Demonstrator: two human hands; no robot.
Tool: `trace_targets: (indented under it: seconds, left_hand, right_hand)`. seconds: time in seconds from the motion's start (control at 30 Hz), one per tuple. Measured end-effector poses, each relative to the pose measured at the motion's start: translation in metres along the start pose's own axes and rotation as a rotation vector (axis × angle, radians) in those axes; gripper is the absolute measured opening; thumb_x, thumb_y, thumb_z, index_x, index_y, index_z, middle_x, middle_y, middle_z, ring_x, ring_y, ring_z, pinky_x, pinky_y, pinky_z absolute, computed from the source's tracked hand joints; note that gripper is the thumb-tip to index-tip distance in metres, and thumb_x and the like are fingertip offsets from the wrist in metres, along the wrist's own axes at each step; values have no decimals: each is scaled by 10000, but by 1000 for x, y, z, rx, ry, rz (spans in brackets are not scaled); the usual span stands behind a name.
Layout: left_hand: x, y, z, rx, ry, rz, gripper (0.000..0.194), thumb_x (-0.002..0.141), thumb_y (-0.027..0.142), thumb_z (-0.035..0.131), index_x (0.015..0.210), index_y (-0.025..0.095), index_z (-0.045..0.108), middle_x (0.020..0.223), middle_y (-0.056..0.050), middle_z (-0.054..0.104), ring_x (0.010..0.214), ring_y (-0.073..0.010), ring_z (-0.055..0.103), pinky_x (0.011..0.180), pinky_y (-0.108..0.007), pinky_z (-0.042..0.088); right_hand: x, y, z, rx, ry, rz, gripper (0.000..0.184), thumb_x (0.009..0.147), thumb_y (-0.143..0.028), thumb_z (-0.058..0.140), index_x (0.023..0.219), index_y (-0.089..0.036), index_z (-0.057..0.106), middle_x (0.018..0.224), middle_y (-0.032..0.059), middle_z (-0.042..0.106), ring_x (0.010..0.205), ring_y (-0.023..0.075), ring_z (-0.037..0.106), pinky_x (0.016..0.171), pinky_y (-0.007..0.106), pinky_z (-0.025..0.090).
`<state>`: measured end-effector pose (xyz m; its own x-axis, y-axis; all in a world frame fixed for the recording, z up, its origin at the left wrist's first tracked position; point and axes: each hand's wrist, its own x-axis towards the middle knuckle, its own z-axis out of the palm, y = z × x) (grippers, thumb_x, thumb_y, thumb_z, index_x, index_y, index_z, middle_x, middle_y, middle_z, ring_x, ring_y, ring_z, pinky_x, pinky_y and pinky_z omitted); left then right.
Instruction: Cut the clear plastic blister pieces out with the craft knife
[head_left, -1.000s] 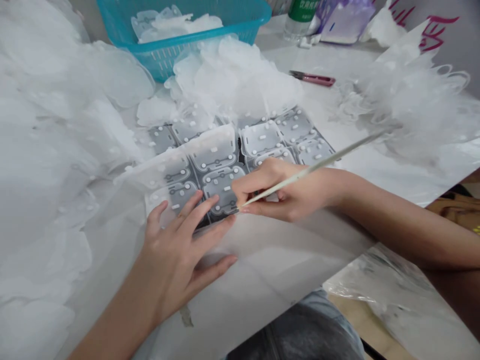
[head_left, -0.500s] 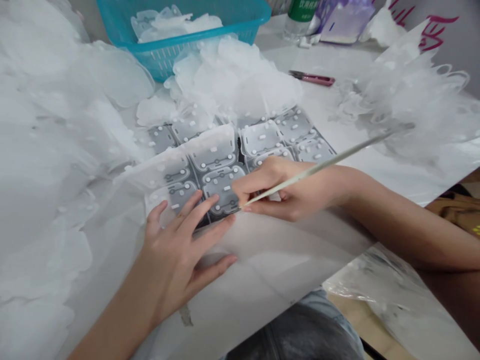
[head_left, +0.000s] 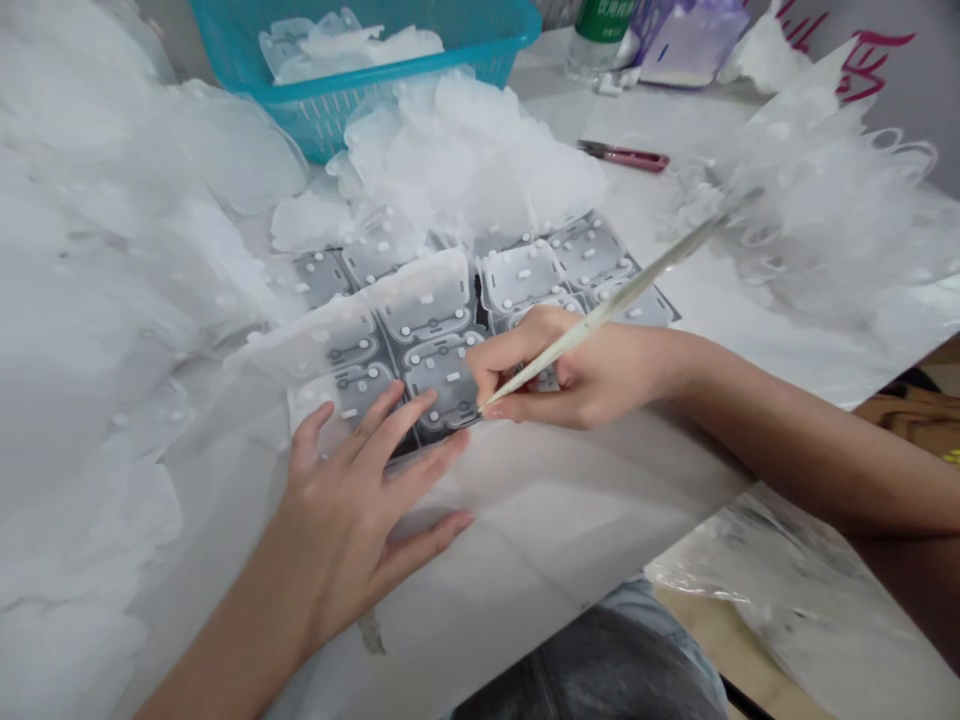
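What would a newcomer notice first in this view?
Heaps of translucent white plastic pieces fill the left side, with more in a turquoise basket at the top. At centre, the left hand rests on a grey sheet of white-studded moulded panels, while the right hand holds a slim pale stick.

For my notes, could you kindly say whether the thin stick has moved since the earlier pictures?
Yes: the thin stick has tilted, its far end rising toward the pink-handled cutter.

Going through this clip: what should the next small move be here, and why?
Probably lift the edge of the dotted film panel with the thin pale stick. Its tip sits at that panel's edge in the right hand, while the left hand lies flat, pinning the sheet. A pile of film pieces lies just beyond.
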<state>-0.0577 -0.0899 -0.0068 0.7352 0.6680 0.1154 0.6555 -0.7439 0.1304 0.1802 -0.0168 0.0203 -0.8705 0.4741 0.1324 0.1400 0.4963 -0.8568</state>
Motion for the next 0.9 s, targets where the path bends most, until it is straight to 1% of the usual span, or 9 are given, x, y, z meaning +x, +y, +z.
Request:
trace_targets:
  seconds: [0.1,0.2,0.33,0.43,0.57,0.63,0.77,0.9]
  left_hand:
    - [0,0,0,2,3,-9,362,911,394,501,1243,267,567,1385,-119,500,1306,-347,437,1063,-598,215]
    - [-1,-1,0,3,0,1,390,902,452,492,1238,270,572,1389,-122,498,1306,-351,436,1064,-607,214]
    - [-1,0,0,20,0,-3,362,907,429,498,1231,279,562,1392,-124,496,1316,-330,428,1060,-604,223]
    - [0,1,-1,13,-8,-8,347,911,418,499,1224,281,557,1394,-122,494,1319,-323,426,1059,-604,226]
    - [0,1,-3,20,-40,-17,336,916,386,496,1230,273,546,1387,-125,496,1330,-324,410,1055,-609,234]
    - [0,1,-2,20,-29,-12,355,914,402,494,1241,274,542,1382,-130,498,1328,-333,411,1052,-614,236]
    - [-1,1,0,7,-3,-3,380,919,419,472,1267,277,532,1401,-135,476,1320,-350,415,1038,-628,244]
    - [-1,-1,1,9,-4,5,383,922,421,466,1271,276,528,1409,-127,468,1324,-354,410,1042,-635,234]
  right_hand:
    - [1,1,3,43,22,-6,220,851,-47,497,682,-154,406,622,-60,379,553,44,334,520,172,288]
    - [2,3,8,63,49,-21,225,847,-42,498,675,-154,406,620,-58,390,554,44,334,521,170,293]
    - [2,6,14,70,99,-63,213,858,-58,498,682,-149,418,644,-48,414,552,43,331,512,170,288]
    - [2,8,16,57,110,-63,204,870,-73,489,695,-153,422,659,-42,429,555,47,331,516,174,292]
    - [4,5,17,-8,86,-45,204,888,-95,457,702,-165,411,642,-44,403,555,58,327,544,191,301]
    - [4,1,18,-68,68,-43,199,890,-92,438,711,-173,405,632,-45,377,552,69,307,554,210,292]
    - [3,-7,17,-161,14,-48,218,857,-33,406,714,-192,366,616,-45,338,563,91,276,562,240,263]
    - [3,-13,12,-160,-26,-30,243,813,14,412,688,-188,363,605,-46,353,547,80,290,549,230,261]
